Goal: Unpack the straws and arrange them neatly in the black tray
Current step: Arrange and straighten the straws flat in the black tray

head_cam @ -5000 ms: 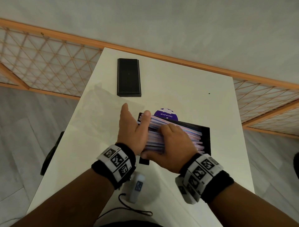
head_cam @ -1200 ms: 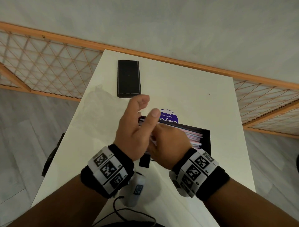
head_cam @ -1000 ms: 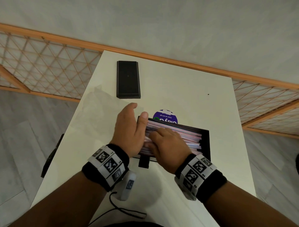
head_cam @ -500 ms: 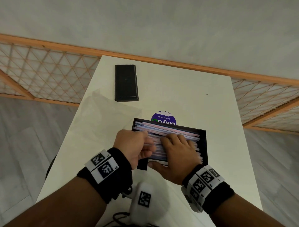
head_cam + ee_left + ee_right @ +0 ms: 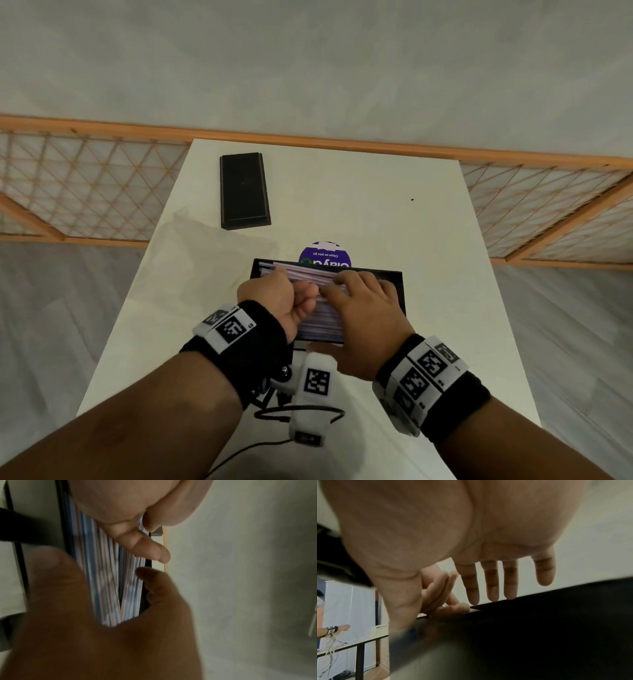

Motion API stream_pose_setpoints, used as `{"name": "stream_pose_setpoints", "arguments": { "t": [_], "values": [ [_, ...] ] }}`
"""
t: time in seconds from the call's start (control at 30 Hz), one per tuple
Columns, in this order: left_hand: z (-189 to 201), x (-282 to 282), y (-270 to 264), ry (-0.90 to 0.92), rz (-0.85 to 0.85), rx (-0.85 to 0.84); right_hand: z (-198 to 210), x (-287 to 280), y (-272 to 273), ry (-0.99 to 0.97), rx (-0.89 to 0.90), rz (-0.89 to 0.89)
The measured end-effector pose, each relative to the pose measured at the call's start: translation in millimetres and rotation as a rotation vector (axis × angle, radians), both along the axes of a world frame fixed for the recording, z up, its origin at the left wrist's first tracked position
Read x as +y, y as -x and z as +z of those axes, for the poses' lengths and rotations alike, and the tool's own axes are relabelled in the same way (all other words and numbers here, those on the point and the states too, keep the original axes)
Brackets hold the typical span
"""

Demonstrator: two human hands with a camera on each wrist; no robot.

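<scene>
My right hand (image 5: 363,315) lay flat, fingers (image 5: 492,582) straight and spread, pressing down on the straws (image 5: 310,274). My left hand (image 5: 277,301) sat curled at the left end of the pile; whether it pinched a straw or only nudged the ends, I could not tell. The straws, pale with blue and pink stripes, lay lengthwise in the black tray (image 5: 399,291), mostly parallel, with one small gap showing in the left wrist view. The clear wrapper (image 5: 205,246) lay empty on the white table (image 5: 376,212), near a black box (image 5: 244,190). Unpacking looked done to me; only the last squaring-up seemed left.
</scene>
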State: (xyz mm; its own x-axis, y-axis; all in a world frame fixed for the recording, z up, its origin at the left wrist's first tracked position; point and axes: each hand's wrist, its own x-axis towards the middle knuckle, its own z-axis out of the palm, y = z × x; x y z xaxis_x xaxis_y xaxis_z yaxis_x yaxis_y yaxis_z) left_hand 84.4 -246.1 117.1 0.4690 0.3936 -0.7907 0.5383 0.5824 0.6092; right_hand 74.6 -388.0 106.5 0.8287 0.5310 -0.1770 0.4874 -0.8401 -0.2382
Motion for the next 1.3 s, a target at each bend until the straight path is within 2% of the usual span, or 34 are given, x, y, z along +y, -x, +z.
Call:
{"name": "stream_pose_setpoints", "arguments": {
  "t": [0.17, 0.23, 0.3, 0.37, 0.43, 0.5, 0.7, 0.77, 0.87, 0.97, 1.07, 1.17, 1.2, 1.3],
  "values": [
    [-8, -6, -1, -0.094, -0.042, -0.006, 13, -6, -7, -0.049, -0.017, -0.03],
    [-14, 1, 0, -0.328, -0.152, -0.015, 16, -6, -10, -0.043, 0.001, -0.032],
    [-13, 14, 4, -0.736, -0.378, -0.042, 16, -6, -10, -0.04, 0.014, -0.03],
    [-5, 28, 10, -1.044, -0.566, -0.097, 17, -4, -10, -0.054, 0.032, -0.032],
    [4, 43, 11, -1.188, -0.642, -0.153, 18, 1, -9, -0.099, 0.053, -0.034],
    [13, 57, 8, -1.248, -0.679, -0.19, 17, 7, -8, -0.149, 0.069, -0.031],
    [69, 69, 14, -1.115, -0.736, -0.375, 14, 26, -6, -0.36, 0.099, -0.042],
    [85, 70, 14, -1.045, -0.705, -0.449, 14, 32, -7, -0.456, 0.099, -0.063],
    [99, 70, 11, -0.895, -0.633, -0.554, 16, 42, -10, -0.546, 0.07, -0.076],
    [95, 73, 5, -0.749, -0.597, -0.561, 19, 42, -14, -0.562, 0.026, -0.126],
    [71, 81, 4, -0.795, -0.625, -0.473, 18, 28, -18, -0.388, 0.039, -0.128],
    [37, 84, 8, -0.883, -0.527, -0.375, 7, 13, -15, -0.095, 0.113, -0.084],
    [27, 83, 9, -0.855, -0.521, -0.348, 2, 11, -13, -0.029, 0.119, -0.071],
    [-3, 74, 17, -0.74, -0.669, -0.302, -12, 7, -8, 0.11, 0.091, -0.078]
  ]
}}
